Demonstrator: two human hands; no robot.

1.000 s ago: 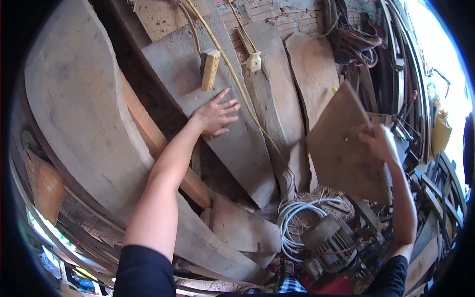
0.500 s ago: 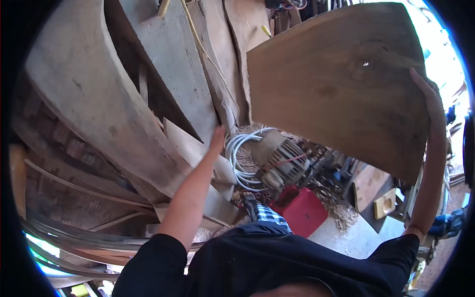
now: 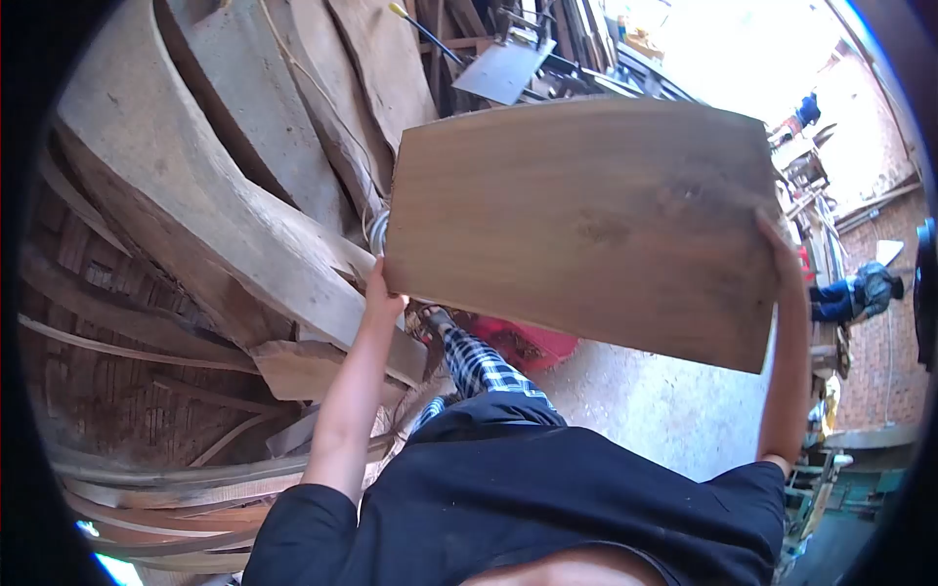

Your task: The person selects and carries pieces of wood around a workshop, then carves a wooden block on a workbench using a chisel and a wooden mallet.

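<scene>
A wide wooden board [image 3: 576,230] with a curved far edge and a dark knot spans the space in front of me. My left hand [image 3: 382,285] grips its left end near the lower corner, with the fingers partly hidden by the wood. At the opposite end my right hand [image 3: 779,244] is wrapped round the right edge, its fingertips on the upper face. The board is held up off the floor, partly covering a red plastic object [image 3: 523,344] below it.
Large rough wood slabs [image 3: 210,166] lean on the left. Bent wooden strips [image 3: 176,488] lie at lower left. A metal sheet [image 3: 505,70] rests among scraps at the back. Pale floor [image 3: 655,410] shows beneath the board. Another person [image 3: 860,293] is at far right.
My left hand, apart from the board before, now holds its left end. The board has come lower and nearer, hiding the motor and cable coil. My view has turned right.
</scene>
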